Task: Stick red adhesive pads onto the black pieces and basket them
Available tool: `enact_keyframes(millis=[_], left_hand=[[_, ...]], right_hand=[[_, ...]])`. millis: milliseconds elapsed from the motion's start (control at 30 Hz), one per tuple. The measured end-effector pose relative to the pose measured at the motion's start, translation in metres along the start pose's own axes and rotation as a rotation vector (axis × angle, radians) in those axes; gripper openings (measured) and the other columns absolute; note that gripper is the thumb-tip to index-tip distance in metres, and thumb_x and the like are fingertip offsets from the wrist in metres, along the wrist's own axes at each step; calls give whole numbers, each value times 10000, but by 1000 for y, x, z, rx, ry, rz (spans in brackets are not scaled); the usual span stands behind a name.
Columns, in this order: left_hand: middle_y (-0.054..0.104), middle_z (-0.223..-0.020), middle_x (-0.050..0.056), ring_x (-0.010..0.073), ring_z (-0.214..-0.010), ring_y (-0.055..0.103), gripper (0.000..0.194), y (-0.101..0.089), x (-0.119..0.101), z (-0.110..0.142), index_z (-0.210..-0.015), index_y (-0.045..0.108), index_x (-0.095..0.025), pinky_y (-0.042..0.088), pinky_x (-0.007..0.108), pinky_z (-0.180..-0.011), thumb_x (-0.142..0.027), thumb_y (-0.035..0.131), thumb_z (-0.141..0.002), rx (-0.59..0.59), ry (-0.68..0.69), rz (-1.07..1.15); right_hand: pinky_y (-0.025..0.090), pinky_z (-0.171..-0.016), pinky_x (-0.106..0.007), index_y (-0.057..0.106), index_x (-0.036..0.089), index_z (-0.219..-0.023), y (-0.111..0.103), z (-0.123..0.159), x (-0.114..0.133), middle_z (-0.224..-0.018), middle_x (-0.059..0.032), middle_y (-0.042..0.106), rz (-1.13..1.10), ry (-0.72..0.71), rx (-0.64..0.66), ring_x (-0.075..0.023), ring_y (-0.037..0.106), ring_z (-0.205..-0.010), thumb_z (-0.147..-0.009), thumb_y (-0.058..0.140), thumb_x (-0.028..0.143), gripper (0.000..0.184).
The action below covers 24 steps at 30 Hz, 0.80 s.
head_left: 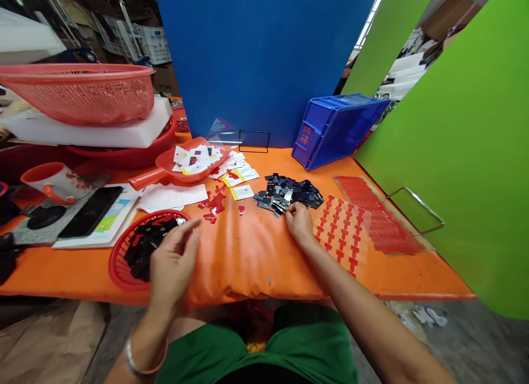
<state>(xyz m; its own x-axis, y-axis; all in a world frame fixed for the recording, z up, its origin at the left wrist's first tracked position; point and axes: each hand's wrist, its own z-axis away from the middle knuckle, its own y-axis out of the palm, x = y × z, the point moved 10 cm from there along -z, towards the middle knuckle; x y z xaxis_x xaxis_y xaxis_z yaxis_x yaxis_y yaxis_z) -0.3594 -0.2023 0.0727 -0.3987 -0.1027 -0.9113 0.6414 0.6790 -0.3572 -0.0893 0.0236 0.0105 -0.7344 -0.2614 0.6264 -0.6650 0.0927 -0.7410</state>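
Observation:
At the near edge of a heap of small flat black pieces [291, 192], my right hand [300, 223] has its fingertips pinched together on one of them. Some pieces in the heap have a shiny surface. My left hand [173, 265] is held over the right side of a red basket [118, 257], thumb and forefinger apart, with nothing seen between them. Similar black pieces [142, 246] fill that basket, partly hidden by the hand. Right of the heap lies a clear sheet [363, 235] with rows of red T-shaped stickers [343, 232].
Loose red bits [215, 203] and small printed cards [242, 192] lie mid-table. A red scoop [165, 166] holds more cards. Left are a phone [91, 210], a mug [53, 183] and stacked baskets [82, 95]. A blue bin [330, 130] stands tilted beside the green panel [463, 152].

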Motion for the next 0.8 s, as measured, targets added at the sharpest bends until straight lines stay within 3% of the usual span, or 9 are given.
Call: enact_keyframes(millis=[100,200,300,367,433,533,633,800], left_hand=[[675,-1004,124,212,-902,650,458,63,14,18,-1084,604,-122,504,366,-870,-455,604,-770,278,-270,378],[681,-933,157,202,-806,668,535,119,27,46,-1094,585,-100,529,353,-794,-528,576,-772,557,-586,626],[691,-857,134,187,-745,663,470,156,25,68,-983,637,-95,529,304,-720,-489,646,-728,804,-686,682],[694,-775,93,172,-668,647,370,168,25,72,-890,662,-98,520,281,-656,-387,723,-668,855,-629,595],[699,-758,75,174,-659,640,248,170,25,65,-842,678,-120,511,285,-656,-299,716,-674,779,-473,428],[708,-846,74,198,-778,639,130,158,8,52,-850,703,-186,489,317,-751,-231,609,-771,582,-60,82],[700,-851,79,211,-813,618,180,155,-7,60,-890,704,-210,471,341,-783,-203,537,-825,502,268,-199],[688,-879,72,194,-812,604,201,154,-7,73,-949,680,-198,481,327,-768,-207,499,-864,488,404,-292]], right_hand=[[421,-612,-286,518,204,-699,-13,25,28,-713,-19,554,-209,-171,47,-164,517,-658,-770,481,163,91],[465,-643,-299,541,216,-733,-27,69,62,-767,-37,580,-336,-413,129,-171,560,-726,-829,479,183,119],[501,-710,-318,579,228,-825,-34,111,77,-866,-62,605,-369,-585,190,-179,593,-838,-867,453,164,148],[513,-748,-327,594,235,-948,-33,126,74,-950,-76,608,-353,-618,205,-179,595,-899,-883,414,139,214],[514,-791,-356,571,237,-1089,-31,130,63,-1007,-91,604,-307,-597,171,-190,581,-953,-890,386,118,296],[511,-813,-427,516,236,-1229,-28,131,51,-1045,-108,607,-199,-576,100,-226,561,-973,-887,402,124,378],[513,-813,-463,503,240,-1268,-21,137,53,-1058,-107,624,-101,-622,116,-246,547,-964,-886,422,147,402],[510,-812,-465,519,220,-1264,-16,147,56,-1052,-104,641,-27,-659,124,-251,527,-961,-896,414,155,388]])
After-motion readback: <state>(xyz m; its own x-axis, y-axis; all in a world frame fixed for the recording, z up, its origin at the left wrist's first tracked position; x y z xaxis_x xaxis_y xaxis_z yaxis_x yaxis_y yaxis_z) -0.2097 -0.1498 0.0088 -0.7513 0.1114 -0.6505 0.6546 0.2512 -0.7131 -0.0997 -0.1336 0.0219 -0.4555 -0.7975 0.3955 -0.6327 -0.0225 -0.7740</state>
